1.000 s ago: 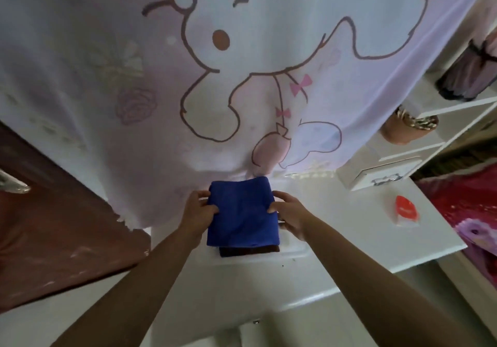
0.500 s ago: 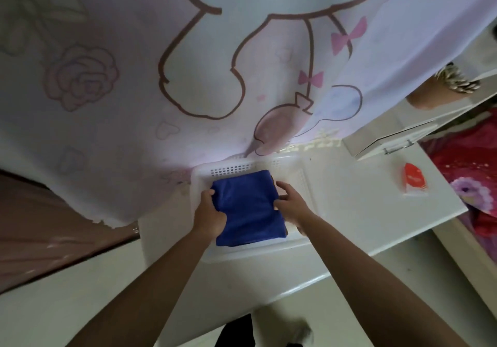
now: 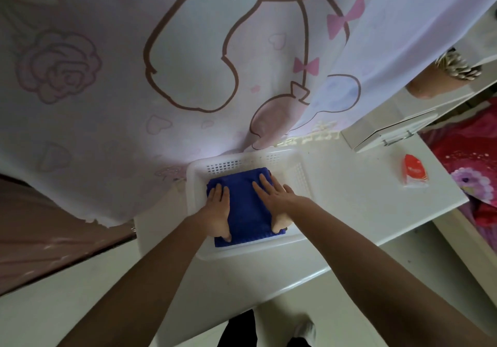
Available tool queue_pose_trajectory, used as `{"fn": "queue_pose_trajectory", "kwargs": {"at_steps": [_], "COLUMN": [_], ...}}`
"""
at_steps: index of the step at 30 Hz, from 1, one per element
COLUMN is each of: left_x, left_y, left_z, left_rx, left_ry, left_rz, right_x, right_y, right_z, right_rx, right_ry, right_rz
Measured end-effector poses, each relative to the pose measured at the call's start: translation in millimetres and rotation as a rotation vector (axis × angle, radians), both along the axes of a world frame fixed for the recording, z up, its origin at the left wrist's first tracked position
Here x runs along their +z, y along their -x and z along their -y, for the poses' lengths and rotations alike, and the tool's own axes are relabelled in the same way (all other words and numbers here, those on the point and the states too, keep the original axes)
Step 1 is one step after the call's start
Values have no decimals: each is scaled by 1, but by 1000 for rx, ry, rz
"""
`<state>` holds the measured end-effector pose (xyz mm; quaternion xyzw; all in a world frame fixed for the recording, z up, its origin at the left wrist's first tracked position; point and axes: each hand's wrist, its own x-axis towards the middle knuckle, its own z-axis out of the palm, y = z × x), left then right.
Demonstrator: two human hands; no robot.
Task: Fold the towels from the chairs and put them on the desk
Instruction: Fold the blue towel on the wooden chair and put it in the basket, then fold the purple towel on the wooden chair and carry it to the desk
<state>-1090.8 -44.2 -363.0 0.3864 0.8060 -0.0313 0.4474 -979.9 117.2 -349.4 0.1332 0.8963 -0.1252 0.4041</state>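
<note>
A folded blue towel [image 3: 247, 206], plush and faintly ribbed, lies as a thick rectangle inside a shallow white plastic basket [image 3: 300, 177] whose walls are pierced with small square holes. The basket sits on the glossy white counter [image 3: 349, 204]. Its far rim meets the hem of a thin curtain [image 3: 134, 77] printed with brown-outlined cartoon shapes, pink bows and a rose.

The left hand [image 3: 219, 210] lies flat on the towel's 9 o'clock side and the right hand [image 3: 274, 198] on its 3 o'clock side. Each grip is wide, with fingers straight and pressed on the cloth and thumbs toward 6 o'clock.

Well apart from the basket, at 3 o'clock, rests a soft red-and-white packet [image 3: 415, 173]; its print is too blurred to read. At 1 o'clock stands a small white drawer box [image 3: 390, 134] with a metal handle.

The hands cover both side edges of the towel, so I cannot tell whether anything lies beneath it. The curtain hides the back of the counter.
</note>
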Motion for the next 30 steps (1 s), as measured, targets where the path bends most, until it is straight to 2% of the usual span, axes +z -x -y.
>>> {"fn": "queue_pose_trajectory", "kwargs": {"at_steps": [3,6,11,13,18,22,25,30], "left_x": [-11,-13,7,24,91,151,202,288], "left_y": [-1,2,1,-1,-14,-51,-94,-241], "left_z": [-10,-12,6,10,-5,-39,-68,-112], "left_rx": [-21,-30,-23,-89,-267,-286,-306,-409], "left_ry": [45,44,-85,-160,-462,-676,-821,-1098], "left_rz": [-22,-33,-22,-94,-532,-755,-861,-911], "right_x": [-16,-24,-5,14,94,159,204,282], "right_y": [2,-3,-27,-38,-77,-143,-210,-397], "right_z": [0,2,-7,-17,-42,-56,-64,-54], "right_rx": [-53,-79,-183,-226,-178,-212,-263,-448], "right_ry": [10,23,56,31,-286,-549,-723,-994], "right_rz": [24,-43,-160,-213,-535,-760,-861,-947]}}
